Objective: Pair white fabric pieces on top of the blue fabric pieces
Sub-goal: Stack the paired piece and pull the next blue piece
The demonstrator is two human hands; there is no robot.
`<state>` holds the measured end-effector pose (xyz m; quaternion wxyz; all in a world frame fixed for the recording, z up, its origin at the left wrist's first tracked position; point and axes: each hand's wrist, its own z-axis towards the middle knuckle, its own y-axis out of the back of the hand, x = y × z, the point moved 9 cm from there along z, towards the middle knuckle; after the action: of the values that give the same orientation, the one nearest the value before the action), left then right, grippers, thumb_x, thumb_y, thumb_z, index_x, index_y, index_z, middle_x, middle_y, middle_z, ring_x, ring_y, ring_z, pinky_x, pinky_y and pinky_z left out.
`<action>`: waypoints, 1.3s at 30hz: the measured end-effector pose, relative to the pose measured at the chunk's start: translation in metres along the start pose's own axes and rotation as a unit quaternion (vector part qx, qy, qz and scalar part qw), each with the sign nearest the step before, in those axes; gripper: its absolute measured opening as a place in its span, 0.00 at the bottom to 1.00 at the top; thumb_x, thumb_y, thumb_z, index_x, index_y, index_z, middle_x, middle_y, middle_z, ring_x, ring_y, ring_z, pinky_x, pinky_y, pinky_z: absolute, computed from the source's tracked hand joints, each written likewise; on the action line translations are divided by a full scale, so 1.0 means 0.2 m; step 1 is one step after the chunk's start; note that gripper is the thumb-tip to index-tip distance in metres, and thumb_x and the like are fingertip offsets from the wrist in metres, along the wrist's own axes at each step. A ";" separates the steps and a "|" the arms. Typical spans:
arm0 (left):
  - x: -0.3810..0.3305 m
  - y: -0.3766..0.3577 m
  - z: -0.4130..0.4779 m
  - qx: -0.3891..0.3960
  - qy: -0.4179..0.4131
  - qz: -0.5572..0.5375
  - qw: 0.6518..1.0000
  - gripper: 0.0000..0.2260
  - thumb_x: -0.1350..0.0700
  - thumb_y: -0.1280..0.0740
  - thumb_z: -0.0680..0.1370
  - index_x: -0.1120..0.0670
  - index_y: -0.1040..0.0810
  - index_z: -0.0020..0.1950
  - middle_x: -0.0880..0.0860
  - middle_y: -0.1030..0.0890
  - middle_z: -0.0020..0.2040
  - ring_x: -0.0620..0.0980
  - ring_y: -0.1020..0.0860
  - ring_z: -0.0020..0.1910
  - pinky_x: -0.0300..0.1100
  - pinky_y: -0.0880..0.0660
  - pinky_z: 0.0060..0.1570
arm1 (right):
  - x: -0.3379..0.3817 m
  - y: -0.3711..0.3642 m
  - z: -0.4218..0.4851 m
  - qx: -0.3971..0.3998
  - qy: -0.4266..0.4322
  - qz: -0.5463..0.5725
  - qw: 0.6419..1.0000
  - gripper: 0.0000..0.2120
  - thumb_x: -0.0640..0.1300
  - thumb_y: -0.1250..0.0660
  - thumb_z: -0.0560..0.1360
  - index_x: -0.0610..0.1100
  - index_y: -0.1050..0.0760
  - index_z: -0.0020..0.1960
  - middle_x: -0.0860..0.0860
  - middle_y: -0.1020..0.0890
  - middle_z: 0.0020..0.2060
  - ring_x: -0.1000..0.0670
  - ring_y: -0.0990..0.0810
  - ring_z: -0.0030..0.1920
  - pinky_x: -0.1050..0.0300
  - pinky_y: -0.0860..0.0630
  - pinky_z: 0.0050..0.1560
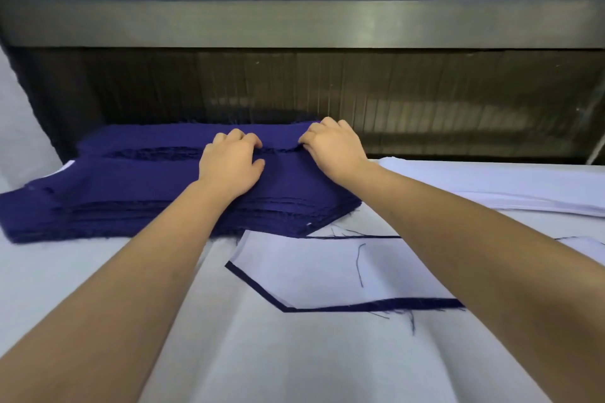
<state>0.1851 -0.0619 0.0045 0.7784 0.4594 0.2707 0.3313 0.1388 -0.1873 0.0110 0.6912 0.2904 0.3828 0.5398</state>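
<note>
Left hand point(229, 163) and right hand point(334, 147), fingers curled into blue fabric stack point(114, 193).

Thick stack point(131, 193) far left, left hand point(229, 163) and right hand point(334, 147) on it, thin stack point(507, 186) far right, paired piece point(311, 268) near centre on table point(294, 363).

Frayed blue fabric stack point(131, 193) left, white fabric stack point(491, 186) right, white-on-blue pair point(311, 268) nearer.

White-covered table point(98, 271) bears blue stack point(114, 193), white stack point(491, 186), one paired piece point(327, 268)
</note>
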 end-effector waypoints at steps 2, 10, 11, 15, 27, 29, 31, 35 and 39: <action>0.00 0.00 0.00 -0.003 -0.003 0.009 1.000 0.18 0.50 0.38 0.79 0.53 0.30 0.68 0.55 0.29 0.65 0.59 0.33 0.63 0.49 0.35 0.60 | -0.01 0.00 0.01 -0.010 -0.019 0.018 1.000 0.15 0.42 0.46 0.81 0.47 0.26 0.63 0.50 0.23 0.58 0.46 0.30 0.60 0.54 0.36 0.55; 0.00 0.00 0.00 -0.007 -0.005 0.004 1.000 0.17 0.51 0.38 0.79 0.52 0.30 0.68 0.55 0.29 0.65 0.58 0.33 0.64 0.49 0.35 0.60 | -0.10 0.05 0.04 -0.008 -0.138 0.194 0.971 0.05 0.40 0.35 0.76 0.44 0.21 0.48 0.50 0.20 0.50 0.47 0.28 0.56 0.54 0.30 0.48; 0.00 0.01 0.00 -0.012 -0.006 -0.002 1.000 0.17 0.51 0.37 0.79 0.51 0.29 0.67 0.55 0.28 0.65 0.58 0.32 0.63 0.49 0.35 0.60 | -0.11 0.04 0.04 0.005 -0.158 0.233 0.959 0.02 0.41 0.33 0.75 0.45 0.22 0.45 0.50 0.20 0.48 0.48 0.26 0.54 0.54 0.29 0.47; -0.01 0.07 -0.01 -0.061 -0.021 -0.046 0.997 0.13 0.54 0.35 0.78 0.50 0.25 0.63 0.52 0.26 0.62 0.56 0.31 0.62 0.47 0.36 0.59 | -0.17 0.03 0.06 0.034 -0.212 0.351 0.912 0.05 0.44 0.29 0.72 0.48 0.23 0.39 0.52 0.21 0.40 0.51 0.24 0.44 0.58 0.31 0.42; 0.00 0.14 -0.04 -0.148 -0.014 0.010 0.989 0.17 0.53 0.34 0.76 0.42 0.24 0.64 0.53 0.44 0.74 0.59 0.43 0.68 0.53 0.44 0.63 | -0.09 0.22 0.03 -0.057 -0.145 0.414 0.897 0.04 0.40 0.40 0.79 0.46 0.31 0.46 0.55 0.24 0.36 0.57 0.19 0.29 0.67 0.30 0.32; 0.03 0.15 -0.04 -0.157 0.008 0.016 0.987 0.14 0.54 0.34 0.76 0.43 0.22 0.61 0.53 0.43 0.73 0.61 0.43 0.67 0.53 0.45 0.61 | -0.11 0.22 -0.01 -0.060 -0.142 0.431 0.889 0.05 0.38 0.42 0.79 0.45 0.31 0.46 0.52 0.22 0.39 0.54 0.18 0.33 0.63 0.27 0.31; 0.05 0.13 -0.04 -0.139 0.014 0.028 0.990 0.13 0.54 0.34 0.77 0.44 0.21 0.60 0.50 0.40 0.72 0.60 0.43 0.66 0.52 0.46 0.60 | -0.15 0.23 -0.06 -0.064 -0.145 0.444 0.882 0.06 0.36 0.43 0.79 0.44 0.31 0.46 0.47 0.21 0.43 0.52 0.17 0.36 0.55 0.23 0.34; 0.04 0.10 -0.05 -0.119 0.000 0.049 0.992 0.14 0.53 0.37 0.78 0.46 0.23 0.63 0.46 0.33 0.69 0.56 0.43 0.66 0.50 0.46 0.57 | -0.29 0.25 -0.20 -0.081 -0.169 0.460 0.868 0.13 0.35 0.44 0.79 0.50 0.34 0.41 0.48 0.22 0.41 0.56 0.17 0.38 0.51 0.20 0.37; -0.04 0.11 -0.07 -0.122 -0.048 0.059 0.990 0.14 0.55 0.39 0.79 0.46 0.23 0.63 0.44 0.26 0.64 0.53 0.40 0.64 0.49 0.46 0.55 | -0.47 0.27 -0.40 -0.098 -0.225 0.451 0.858 0.12 0.34 0.43 0.78 0.48 0.33 0.41 0.45 0.21 0.40 0.50 0.17 0.42 0.46 0.21 0.46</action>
<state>0.1648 -0.0524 0.0184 0.8198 0.3914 0.1626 0.3851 0.0308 -0.2663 0.0322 0.4640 0.4756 -0.0115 0.7472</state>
